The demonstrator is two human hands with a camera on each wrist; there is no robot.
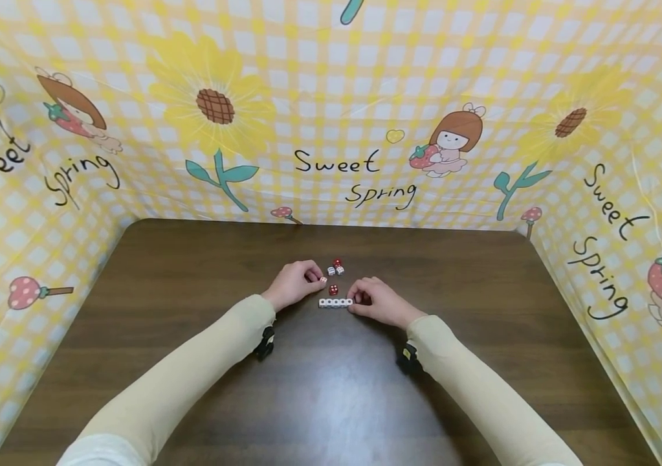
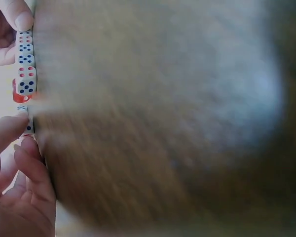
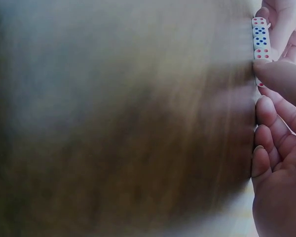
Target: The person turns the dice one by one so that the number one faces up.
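A short row of several white dice [image 1: 335, 303] lies on the brown table. At its right end, my right hand [image 1: 382, 301] pinches the end die [image 3: 260, 84] between thumb and forefinger. My left hand [image 1: 296, 283], up and left of the row, pinches a loose white die [image 1: 323, 279] at its fingertips. A red die [image 1: 333, 289] sits just behind the row, between the two hands. In the left wrist view, the row [image 2: 26, 59] shows blue and red pips on its near faces, and the left fingers partly cover their die [image 2: 29, 127].
Farther back stand another red die [image 1: 338, 262] and two white dice [image 1: 331, 270], close together. The wooden table [image 1: 220, 408] is enclosed at the back and sides by a yellow checked cloth [image 1: 331, 116] with printed flowers and figures.
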